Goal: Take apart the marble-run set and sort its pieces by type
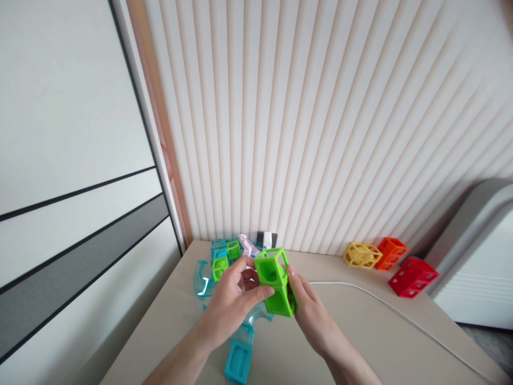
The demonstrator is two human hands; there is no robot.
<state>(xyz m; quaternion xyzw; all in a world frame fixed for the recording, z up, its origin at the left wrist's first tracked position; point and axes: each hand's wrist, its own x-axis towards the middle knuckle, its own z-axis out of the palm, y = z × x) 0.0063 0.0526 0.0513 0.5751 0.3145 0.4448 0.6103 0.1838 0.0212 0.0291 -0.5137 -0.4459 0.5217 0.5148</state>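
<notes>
Both hands hold a stack of two green cubes (276, 282) above the surface (360, 331), just in front of the clear blue track pieces (248, 321). The left hand (230, 302) is closed around the stack's left side, thumb pressed on the front face. The right hand (306, 305) pinches its right edge with fingers curled behind. The cubes look tilted and perhaps only partly seated on each other, so uneven squeezing could pop them apart and drop one onto the track pieces beneath. The white cable (401, 315), right of the stack, could snag the right wrist.
</notes>
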